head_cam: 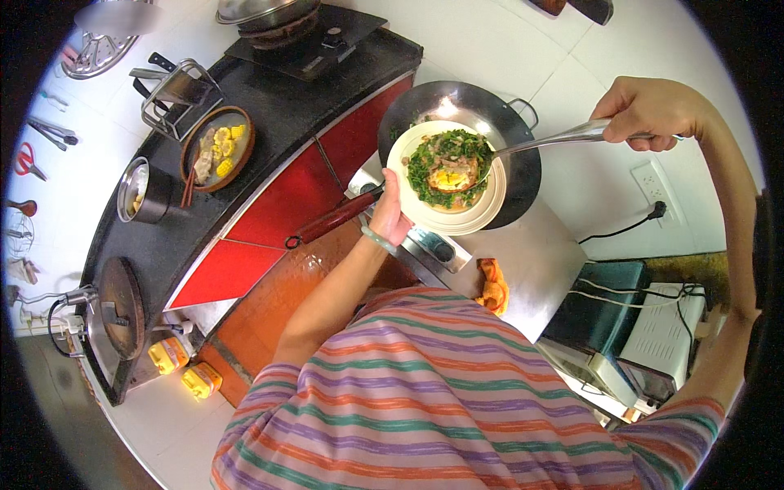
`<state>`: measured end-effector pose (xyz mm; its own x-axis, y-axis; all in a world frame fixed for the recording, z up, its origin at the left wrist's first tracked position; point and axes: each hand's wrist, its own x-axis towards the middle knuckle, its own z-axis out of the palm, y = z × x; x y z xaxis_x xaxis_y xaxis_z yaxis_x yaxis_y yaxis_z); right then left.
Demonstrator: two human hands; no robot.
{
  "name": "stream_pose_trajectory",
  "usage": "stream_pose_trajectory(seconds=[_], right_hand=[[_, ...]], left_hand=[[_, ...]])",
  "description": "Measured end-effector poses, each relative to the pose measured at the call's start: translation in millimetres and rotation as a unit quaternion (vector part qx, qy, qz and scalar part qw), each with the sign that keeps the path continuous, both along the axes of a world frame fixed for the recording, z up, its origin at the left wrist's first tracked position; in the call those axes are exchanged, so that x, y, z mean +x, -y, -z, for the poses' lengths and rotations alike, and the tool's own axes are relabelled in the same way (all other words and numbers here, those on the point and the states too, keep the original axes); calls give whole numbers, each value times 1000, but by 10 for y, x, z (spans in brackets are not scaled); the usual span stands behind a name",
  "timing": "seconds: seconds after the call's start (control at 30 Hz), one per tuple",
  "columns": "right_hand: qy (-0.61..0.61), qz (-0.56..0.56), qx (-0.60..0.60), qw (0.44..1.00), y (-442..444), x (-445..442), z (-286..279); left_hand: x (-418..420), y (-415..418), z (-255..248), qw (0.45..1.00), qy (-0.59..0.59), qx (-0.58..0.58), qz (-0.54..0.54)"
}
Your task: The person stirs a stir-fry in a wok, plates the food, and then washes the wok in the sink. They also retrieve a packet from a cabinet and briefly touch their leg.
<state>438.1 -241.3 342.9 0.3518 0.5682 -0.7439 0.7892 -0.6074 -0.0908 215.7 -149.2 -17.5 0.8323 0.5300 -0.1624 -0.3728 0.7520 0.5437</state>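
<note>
My left hand (390,211) grips the rim of a cream plate (490,211), held over a black wok (517,184). Chopped green vegetables with bits of meat (453,147) lie heaped on the plate. In my right hand (649,116) is the handle of a metal ladle or spatula (560,136). Its head reaches into the food on the plate, beside or under a yellow-and-white piece that looks like egg (452,179); the head is mostly hidden. The wok's long dark red handle (337,220) points down to the left, past my left wrist.
Left, a black counter (269,122) bears a knife rack (180,98), a dish of corn and meat (233,174) with chopsticks (188,188), and a metal pot (144,190). A lidded pan (266,15) stands on a cooktop (331,46). An orange cloth (492,288) lies on the steel surface (539,257).
</note>
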Motion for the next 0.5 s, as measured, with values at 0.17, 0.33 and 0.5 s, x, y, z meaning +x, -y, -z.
stream_pose_trajectory(seconds=[0.17, 0.33, 0.5], right_hand=[[4, 10, 9, 1000, 0, 10, -120], [23, 25, 15, 999, -26, 63, -171], [88, -24, 5, 996, -215, -246, -244]], left_hand=[[-28, -49, 0, 1000, 15, -7, 6], [-84, -28, -103, 1000, -7, -2, 1], [-172, -82, 42, 999, 11, -25, -25]])
